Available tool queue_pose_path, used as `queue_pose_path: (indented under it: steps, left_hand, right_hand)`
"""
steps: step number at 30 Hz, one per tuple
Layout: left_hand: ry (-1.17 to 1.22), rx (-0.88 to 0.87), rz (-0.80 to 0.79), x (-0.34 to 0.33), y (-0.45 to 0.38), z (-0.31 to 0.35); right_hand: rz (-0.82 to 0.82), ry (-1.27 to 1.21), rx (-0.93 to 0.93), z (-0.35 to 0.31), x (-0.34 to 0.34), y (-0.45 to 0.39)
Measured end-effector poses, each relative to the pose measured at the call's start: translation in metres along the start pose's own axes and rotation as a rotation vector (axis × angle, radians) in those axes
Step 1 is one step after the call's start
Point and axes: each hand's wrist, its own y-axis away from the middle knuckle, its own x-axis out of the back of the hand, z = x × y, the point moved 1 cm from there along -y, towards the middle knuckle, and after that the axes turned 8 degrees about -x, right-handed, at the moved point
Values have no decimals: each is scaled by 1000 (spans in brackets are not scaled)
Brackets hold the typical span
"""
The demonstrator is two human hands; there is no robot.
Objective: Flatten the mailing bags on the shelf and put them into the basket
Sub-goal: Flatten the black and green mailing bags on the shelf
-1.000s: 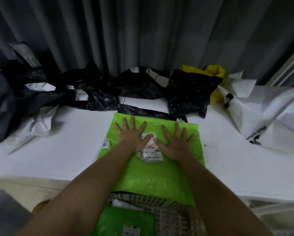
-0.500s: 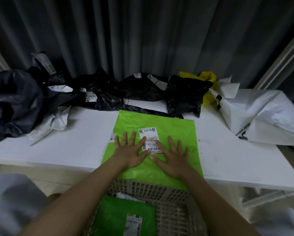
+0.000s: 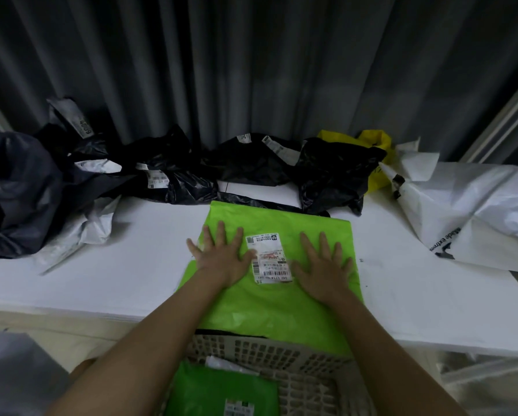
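A bright green mailing bag [image 3: 281, 301] with a white shipping label [image 3: 269, 257] lies flat on the white shelf [image 3: 131, 265], its near end hanging over the shelf's front edge. My left hand [image 3: 221, 256] presses flat on the bag left of the label, fingers spread. My right hand [image 3: 323, 265] presses flat on it right of the label. Below, the grey lattice basket [image 3: 281, 355] holds another green mailing bag [image 3: 221, 388].
Crumpled black mailing bags [image 3: 173, 178] line the back of the shelf before a grey curtain. A dark bag [image 3: 14, 190] and a white one [image 3: 80, 232] sit left. A yellow bag [image 3: 374, 151] and a large white bag [image 3: 467, 214] sit right.
My hands have slid apart across the green bag, the left going left and the right going right, uncovering the whole label. The camera view has shifted slightly.
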Motion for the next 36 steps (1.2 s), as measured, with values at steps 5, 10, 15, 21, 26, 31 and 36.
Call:
queue_pose_path:
  steps: [5,10,15,21,26,31,36]
  left_hand:
    - [160,248,198,12,2,-23]
    - [371,206,310,27,3,-26]
    - [492,113,293,51,-14,-32]
    - [436,0,210,42,-21,-38]
    - [208,-5,263,31,1,-21]
    - [78,-241,65,1,41,19]
    - [-53,-204,-11,-19,32,12]
  right_hand:
    - [153,-128,-232,25,5,-2]
    - [198,-256,-239,24,15,-4]
    - [323,-449,-88,17,38,-22]
    - [339,-570,-122,24,42,-33]
    - [326,-350,-36,11,35,-17]
    - [5,-9,190,-17,9,35]
    - [-18,83,176,-13,-18,35]
